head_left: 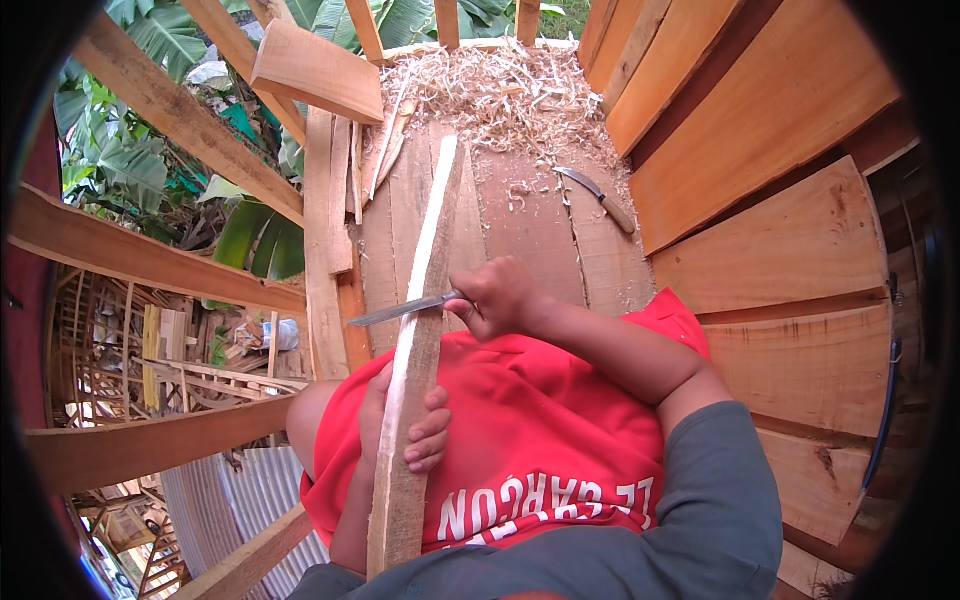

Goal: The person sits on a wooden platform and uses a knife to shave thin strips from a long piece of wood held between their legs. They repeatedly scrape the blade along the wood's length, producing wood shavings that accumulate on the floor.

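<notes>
A long squared piece of wood slants up from my lap, with one pale, freshly cut face and rougher brown sides. My left hand wraps round its lower part, fingers curled over the right side. In my right hand is a knife, gripped by its handle, most of which the fist hides. The blade lies across the pale face of the wood, its tip pointing left. Beyond them, a second knife with a curved blade and wooden handle rests on the plank floor.
Curly wood shavings are heaped at the far end of the plank floor. A wooden block sits at the far left, near loose strips. Open railings run along the left; a board wall stands on the right.
</notes>
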A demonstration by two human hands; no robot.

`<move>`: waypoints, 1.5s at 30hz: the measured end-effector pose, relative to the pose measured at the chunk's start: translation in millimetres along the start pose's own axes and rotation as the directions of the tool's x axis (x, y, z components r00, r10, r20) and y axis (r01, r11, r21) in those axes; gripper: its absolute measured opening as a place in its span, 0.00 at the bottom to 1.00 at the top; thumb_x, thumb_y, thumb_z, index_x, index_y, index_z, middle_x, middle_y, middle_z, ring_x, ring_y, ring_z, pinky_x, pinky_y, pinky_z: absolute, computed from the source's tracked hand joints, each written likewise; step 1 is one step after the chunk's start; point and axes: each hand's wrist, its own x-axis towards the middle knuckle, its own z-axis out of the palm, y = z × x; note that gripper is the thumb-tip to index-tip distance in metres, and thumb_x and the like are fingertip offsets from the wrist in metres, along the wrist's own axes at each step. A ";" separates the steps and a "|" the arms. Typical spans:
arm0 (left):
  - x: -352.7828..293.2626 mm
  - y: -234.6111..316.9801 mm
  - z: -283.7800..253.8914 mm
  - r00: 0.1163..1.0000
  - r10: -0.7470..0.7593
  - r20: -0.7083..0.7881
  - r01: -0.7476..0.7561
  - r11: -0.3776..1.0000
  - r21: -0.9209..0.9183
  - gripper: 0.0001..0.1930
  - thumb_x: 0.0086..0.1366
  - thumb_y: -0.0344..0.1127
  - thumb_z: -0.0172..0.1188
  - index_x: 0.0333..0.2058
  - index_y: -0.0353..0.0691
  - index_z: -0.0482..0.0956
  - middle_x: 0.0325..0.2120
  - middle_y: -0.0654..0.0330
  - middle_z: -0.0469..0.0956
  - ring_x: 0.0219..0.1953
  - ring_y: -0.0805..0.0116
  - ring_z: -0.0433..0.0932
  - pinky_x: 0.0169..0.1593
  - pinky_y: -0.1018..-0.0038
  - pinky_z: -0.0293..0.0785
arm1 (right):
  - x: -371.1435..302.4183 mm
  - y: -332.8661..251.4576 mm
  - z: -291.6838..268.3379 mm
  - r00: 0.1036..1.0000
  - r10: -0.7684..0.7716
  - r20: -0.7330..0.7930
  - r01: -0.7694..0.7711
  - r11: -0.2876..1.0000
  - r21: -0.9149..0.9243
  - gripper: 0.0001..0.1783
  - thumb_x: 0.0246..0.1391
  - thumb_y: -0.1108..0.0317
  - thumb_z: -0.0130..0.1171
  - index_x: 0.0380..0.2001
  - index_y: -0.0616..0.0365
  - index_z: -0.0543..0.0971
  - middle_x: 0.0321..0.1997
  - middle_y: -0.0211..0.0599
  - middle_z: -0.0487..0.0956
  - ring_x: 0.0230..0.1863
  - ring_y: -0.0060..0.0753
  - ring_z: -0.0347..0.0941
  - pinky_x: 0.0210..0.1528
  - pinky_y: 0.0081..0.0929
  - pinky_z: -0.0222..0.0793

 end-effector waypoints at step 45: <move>27.5 -8.5 -4.2 0.986 0.096 -0.133 -0.089 0.994 0.057 0.32 0.68 0.71 0.42 0.33 0.41 0.68 0.15 0.63 0.65 0.11 0.67 0.66 0.13 0.72 0.65 | -10.6 -5.1 -12.4 0.970 0.223 0.094 -0.221 0.975 -0.034 0.23 0.62 0.48 0.54 0.21 0.53 0.78 0.16 0.48 0.75 0.20 0.58 0.74 0.25 0.52 0.68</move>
